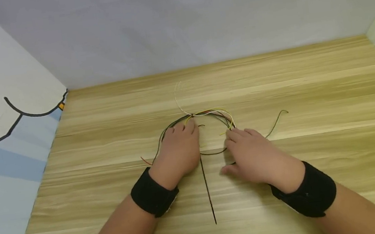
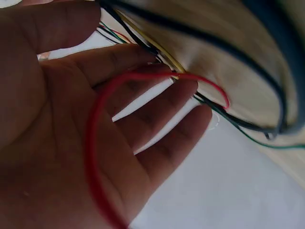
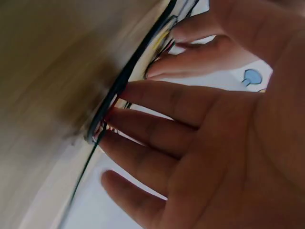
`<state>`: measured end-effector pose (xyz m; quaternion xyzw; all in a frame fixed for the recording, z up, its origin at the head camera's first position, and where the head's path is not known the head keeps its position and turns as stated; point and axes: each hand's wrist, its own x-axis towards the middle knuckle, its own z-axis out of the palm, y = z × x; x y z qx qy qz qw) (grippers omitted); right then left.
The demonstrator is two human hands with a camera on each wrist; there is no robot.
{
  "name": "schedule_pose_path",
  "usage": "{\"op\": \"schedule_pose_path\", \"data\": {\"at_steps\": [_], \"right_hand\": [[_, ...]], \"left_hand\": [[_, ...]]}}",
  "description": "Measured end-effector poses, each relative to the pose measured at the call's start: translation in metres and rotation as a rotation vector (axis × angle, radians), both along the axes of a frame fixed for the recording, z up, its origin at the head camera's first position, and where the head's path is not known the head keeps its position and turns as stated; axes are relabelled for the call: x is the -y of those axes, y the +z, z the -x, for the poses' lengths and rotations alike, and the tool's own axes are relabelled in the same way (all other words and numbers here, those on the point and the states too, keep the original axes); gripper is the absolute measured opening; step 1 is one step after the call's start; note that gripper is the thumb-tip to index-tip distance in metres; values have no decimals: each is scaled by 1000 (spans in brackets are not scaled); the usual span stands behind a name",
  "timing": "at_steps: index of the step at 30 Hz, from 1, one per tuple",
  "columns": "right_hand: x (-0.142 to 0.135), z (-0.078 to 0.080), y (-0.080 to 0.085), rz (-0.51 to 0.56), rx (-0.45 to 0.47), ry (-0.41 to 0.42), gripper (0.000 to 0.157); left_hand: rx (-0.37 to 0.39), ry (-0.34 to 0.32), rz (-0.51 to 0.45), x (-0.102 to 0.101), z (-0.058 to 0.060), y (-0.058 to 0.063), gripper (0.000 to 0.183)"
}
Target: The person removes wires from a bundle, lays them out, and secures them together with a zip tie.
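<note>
A loose coil of thin coloured wires (image 1: 212, 111), in black, green, yellow, red and white, lies on the table. My left hand (image 1: 181, 148) rests palm down over the coil's left part, its nearly straight fingertips touching the wires. A red wire (image 2: 91, 133) loops across that palm in the left wrist view. On the coil's right side my right hand (image 1: 256, 154) touches the bundle with extended fingertips, thumb spread apart. In the right wrist view, dark wires (image 3: 131, 64) run along those fingertips. Parts of the coil are hidden under both hands.
One black wire end (image 1: 208, 192) points toward the table's front. A green end (image 1: 276, 123) sticks out to the right, and a white wire (image 1: 176, 98) curves toward the back. A grey-white wall (image 1: 197, 23) stands behind the wooden table (image 1: 308, 80); a cartoon-printed panel (image 1: 15, 163) is at left.
</note>
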<state>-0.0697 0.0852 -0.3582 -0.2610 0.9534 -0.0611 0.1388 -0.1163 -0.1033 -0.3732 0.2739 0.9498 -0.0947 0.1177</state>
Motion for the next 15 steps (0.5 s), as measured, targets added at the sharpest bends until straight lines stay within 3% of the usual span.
{"op": "schedule_pose_path", "data": {"at_steps": [4, 8, 12, 15], "right_hand": [[-7, 4, -3, 16, 2, -9, 73], [-14, -1, -5, 72, -1, 2, 72], [-34, -15, -5, 110, -44, -47, 81], [-55, -24, -6, 136, -107, -125, 87]], "left_hand": [[1, 27, -9, -1, 1, -2, 50], [0, 33, -50, 11, -7, -1, 51], [-36, 44, -127, 46, -24, -2, 57], [-94, 90, -207, 81, -37, -4, 58]]}}
